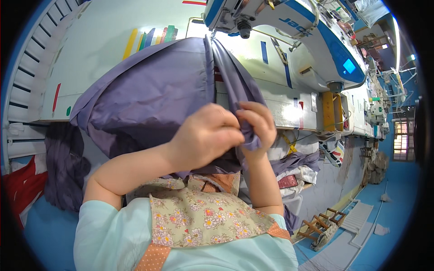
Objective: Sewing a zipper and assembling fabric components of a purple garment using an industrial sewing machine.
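A large piece of purple fabric spreads over the white sewing table and hangs over its near edge. Its far end runs up under the needle area of a white and blue sewing machine. Close together in front of my chest, both hands work on a folded edge of this fabric. My left hand has its fingers bent and pinched at the edge. Curled around the same strip, my right hand has a bit of purple cloth showing below its fingers.
Coloured tape strips mark the tabletop. A pair of thread snips lies right of the needle. A yellow wooden box stands at the table's right end. More purple cloth hangs at left, beside red fabric. A wooden rack stands lower right.
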`<action>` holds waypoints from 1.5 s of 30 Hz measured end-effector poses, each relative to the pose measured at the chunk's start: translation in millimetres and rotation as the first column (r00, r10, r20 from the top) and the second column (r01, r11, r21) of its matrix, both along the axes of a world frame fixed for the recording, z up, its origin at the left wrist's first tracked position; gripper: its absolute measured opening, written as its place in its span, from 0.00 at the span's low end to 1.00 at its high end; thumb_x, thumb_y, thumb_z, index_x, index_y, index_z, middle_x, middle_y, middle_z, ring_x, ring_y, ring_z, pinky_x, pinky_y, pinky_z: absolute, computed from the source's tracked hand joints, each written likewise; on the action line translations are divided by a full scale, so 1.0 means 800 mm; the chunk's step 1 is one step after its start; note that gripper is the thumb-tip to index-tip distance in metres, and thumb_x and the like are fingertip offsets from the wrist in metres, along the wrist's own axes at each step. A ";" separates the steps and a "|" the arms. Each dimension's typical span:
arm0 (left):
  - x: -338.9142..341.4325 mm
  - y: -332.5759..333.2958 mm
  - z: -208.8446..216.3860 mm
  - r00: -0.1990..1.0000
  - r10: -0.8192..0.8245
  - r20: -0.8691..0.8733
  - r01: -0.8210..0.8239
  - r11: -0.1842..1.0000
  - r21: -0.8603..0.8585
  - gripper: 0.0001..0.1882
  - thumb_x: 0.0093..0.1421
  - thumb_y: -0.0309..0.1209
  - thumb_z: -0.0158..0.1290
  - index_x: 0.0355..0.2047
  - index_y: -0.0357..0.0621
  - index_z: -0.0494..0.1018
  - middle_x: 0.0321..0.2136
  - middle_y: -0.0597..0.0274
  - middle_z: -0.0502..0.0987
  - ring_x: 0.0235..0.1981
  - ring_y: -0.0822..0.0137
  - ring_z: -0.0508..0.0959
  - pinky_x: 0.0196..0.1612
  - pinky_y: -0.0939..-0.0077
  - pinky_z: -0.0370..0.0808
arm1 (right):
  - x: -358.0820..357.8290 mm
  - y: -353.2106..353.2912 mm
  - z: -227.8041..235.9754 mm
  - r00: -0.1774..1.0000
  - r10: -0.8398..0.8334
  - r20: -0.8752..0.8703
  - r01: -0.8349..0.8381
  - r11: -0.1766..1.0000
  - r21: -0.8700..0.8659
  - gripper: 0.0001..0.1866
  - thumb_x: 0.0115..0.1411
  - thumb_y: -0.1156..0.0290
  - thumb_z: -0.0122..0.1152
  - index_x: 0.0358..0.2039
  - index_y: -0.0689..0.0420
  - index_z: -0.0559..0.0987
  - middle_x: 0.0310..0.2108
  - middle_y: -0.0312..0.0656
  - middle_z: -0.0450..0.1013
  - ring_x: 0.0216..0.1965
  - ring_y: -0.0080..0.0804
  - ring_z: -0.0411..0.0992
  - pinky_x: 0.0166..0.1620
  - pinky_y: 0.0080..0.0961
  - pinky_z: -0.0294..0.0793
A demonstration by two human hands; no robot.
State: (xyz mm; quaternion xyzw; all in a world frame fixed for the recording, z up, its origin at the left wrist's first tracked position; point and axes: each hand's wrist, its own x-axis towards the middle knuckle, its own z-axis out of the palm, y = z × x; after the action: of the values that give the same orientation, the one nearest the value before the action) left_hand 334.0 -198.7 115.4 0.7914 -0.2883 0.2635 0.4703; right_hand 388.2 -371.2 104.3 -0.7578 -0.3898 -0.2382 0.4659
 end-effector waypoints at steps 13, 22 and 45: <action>0.027 0.045 -0.007 0.994 0.020 -0.112 0.022 0.933 0.360 0.04 0.47 0.23 0.54 0.25 0.42 0.75 0.27 0.58 0.75 0.30 0.52 0.74 0.37 0.62 0.75 | 0.022 -0.009 0.019 0.972 0.213 -0.103 -0.229 0.954 -0.192 0.16 0.40 0.74 0.60 0.34 0.61 0.79 0.37 0.44 0.80 0.42 0.45 0.75 0.43 0.33 0.74; 0.118 0.088 0.017 0.957 0.099 -0.272 0.090 0.792 0.604 0.13 0.45 0.23 0.54 0.35 0.38 0.72 0.41 0.53 0.74 0.41 0.50 0.75 0.43 0.60 0.75 | 0.022 0.003 -0.007 0.954 0.209 -0.217 -0.193 0.977 0.093 0.07 0.51 0.81 0.63 0.31 0.62 0.76 0.38 0.48 0.80 0.39 0.44 0.78 0.44 0.33 0.77; 0.029 0.098 -0.029 0.998 -0.024 -0.049 0.044 0.886 0.461 0.18 0.45 0.24 0.60 0.39 0.43 0.75 0.41 0.61 0.75 0.45 0.58 0.76 0.46 0.63 0.74 | 0.009 0.018 -0.015 0.960 0.253 -0.120 -0.276 0.927 -0.253 0.11 0.45 0.74 0.60 0.32 0.62 0.77 0.39 0.48 0.78 0.45 0.49 0.77 0.47 0.41 0.77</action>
State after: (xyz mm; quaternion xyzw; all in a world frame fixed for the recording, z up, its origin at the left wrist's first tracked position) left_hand 357.3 -120.0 92.0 0.8806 -0.3467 0.1623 0.2791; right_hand 395.5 -356.9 92.3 -0.7636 -0.4966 -0.0858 0.4037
